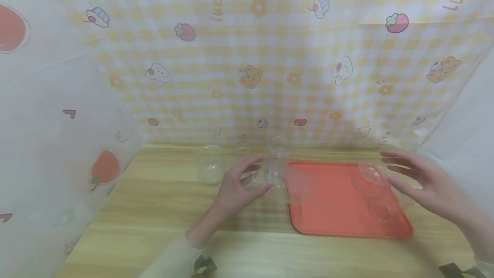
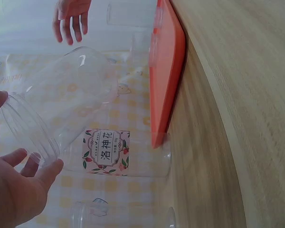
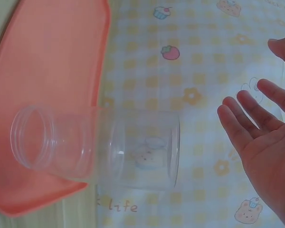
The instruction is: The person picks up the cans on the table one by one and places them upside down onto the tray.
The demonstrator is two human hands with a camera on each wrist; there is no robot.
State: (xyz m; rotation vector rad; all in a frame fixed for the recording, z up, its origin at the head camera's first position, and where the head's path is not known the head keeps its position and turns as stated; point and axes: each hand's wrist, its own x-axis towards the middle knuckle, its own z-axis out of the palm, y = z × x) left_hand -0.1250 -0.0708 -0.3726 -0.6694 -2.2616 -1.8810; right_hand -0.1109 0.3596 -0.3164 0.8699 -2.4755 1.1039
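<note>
My left hand (image 1: 241, 183) holds a clear plastic jar (image 2: 71, 90), fingers and thumb about its ridged mouth; the jar is tilted in the left wrist view. Behind it, a clear jar with a pink floral label (image 2: 104, 152) stands beside the red tray (image 1: 332, 200). At the tray's right end, my right hand (image 1: 432, 183) has its fingers spread and holds nothing. Close to that hand are clear containers (image 3: 147, 147) on the tray, which overlap in the right wrist view; a ridged rim (image 3: 33, 137) shows at the tray end.
Another clear jar (image 1: 211, 166) stands on the wooden table (image 1: 154, 209) to the left of my left hand. A yellow checked cloth (image 1: 216, 59) with cartoon prints hangs behind the table. White sheets (image 1: 46, 140) close off the sides.
</note>
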